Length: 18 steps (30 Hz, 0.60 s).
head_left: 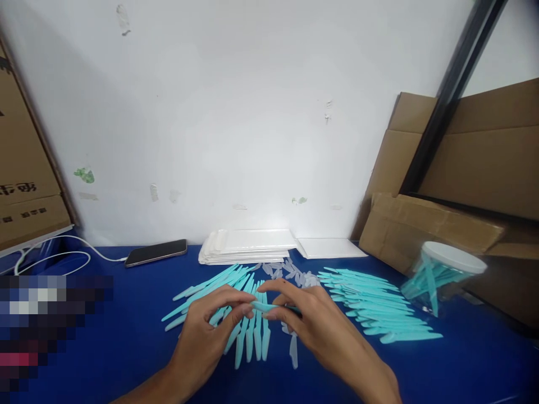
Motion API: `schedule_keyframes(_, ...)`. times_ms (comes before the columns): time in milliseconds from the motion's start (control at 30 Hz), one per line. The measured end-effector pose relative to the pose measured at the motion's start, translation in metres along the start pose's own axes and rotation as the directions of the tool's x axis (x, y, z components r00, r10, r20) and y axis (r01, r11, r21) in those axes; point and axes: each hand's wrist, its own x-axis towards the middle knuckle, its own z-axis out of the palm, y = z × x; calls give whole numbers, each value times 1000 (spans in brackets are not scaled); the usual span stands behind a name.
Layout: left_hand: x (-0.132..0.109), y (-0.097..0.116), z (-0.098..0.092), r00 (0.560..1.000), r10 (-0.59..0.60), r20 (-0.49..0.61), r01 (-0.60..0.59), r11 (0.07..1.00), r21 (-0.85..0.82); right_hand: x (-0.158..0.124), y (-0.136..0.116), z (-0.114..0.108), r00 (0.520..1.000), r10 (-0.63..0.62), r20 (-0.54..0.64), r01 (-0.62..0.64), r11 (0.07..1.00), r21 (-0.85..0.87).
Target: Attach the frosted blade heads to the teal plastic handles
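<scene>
Both hands meet over the middle of the blue table. My left hand [210,322] pinches the left end of a turquoise plastic knife-shaped piece [263,307] between thumb and fingers. My right hand [314,317] holds the same piece from the right, its fingers partly covering it. Beneath and behind the hands, more turquoise pieces [249,342] lie fanned out. Small translucent pale pieces [295,275] are scattered beyond my right hand, and one longer pale piece [293,352] lies below it. A large row of turquoise pieces [379,303] overlaps at the right.
White flat packets [248,247] lie stacked by the wall, beside another packet [330,247]. A phone [156,253] with a white cable rests back left. At right stand a clear tub [442,280] of turquoise pieces, its lid white, and cardboard [429,221]. A cardboard box [29,151] is far left.
</scene>
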Motion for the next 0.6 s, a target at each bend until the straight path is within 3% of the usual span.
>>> schedule_keyframes(200,0,-6,1,982,121,148,-141,981,132,0,0,-2,999,-12,42,15,998,-61)
schedule_keyframes(367,-3,-15,3,919,284,274,-361,886,292,1,3,0,998,-26,58,36,985,-169)
schedule_keyframes(500,-1,-14,-1,915,289,281,-391,804,449,4,12,-5,1000,-4,0,4,963,-268)
schedule_keyframes(600,1,-13,-4,901,290,322,-423,755,502,6,13,-6,998,-52,-26,43,957,-288)
